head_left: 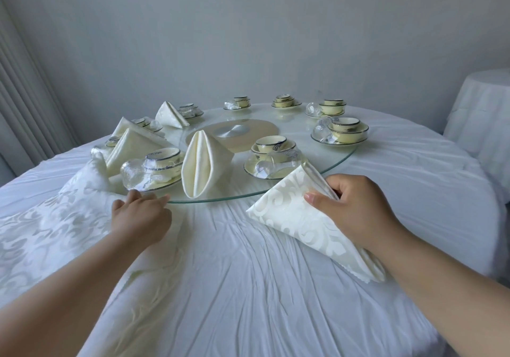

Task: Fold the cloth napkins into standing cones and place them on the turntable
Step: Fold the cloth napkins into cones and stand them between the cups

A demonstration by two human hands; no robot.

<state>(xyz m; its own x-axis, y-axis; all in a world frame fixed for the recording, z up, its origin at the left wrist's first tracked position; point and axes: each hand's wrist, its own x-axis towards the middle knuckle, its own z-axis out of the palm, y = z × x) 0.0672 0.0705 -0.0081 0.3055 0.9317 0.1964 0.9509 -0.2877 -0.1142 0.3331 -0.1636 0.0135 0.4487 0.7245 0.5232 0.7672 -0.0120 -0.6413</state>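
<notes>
White-draped round table (248,287): beside its glass turntable (325,163), our right hand (356,207) pinches a folded cream damask napkin (298,218) for placing; our left hand (140,216), fingers relaxed, touches the rim to turn it.

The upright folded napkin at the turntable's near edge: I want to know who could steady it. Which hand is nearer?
Left. The left hand touches the turntable rim just left of the upright napkin. The right hand grips another folded napkin farther right.

Two bare forearms, no sleeves; left hand (140,216), right hand (356,210).
</notes>
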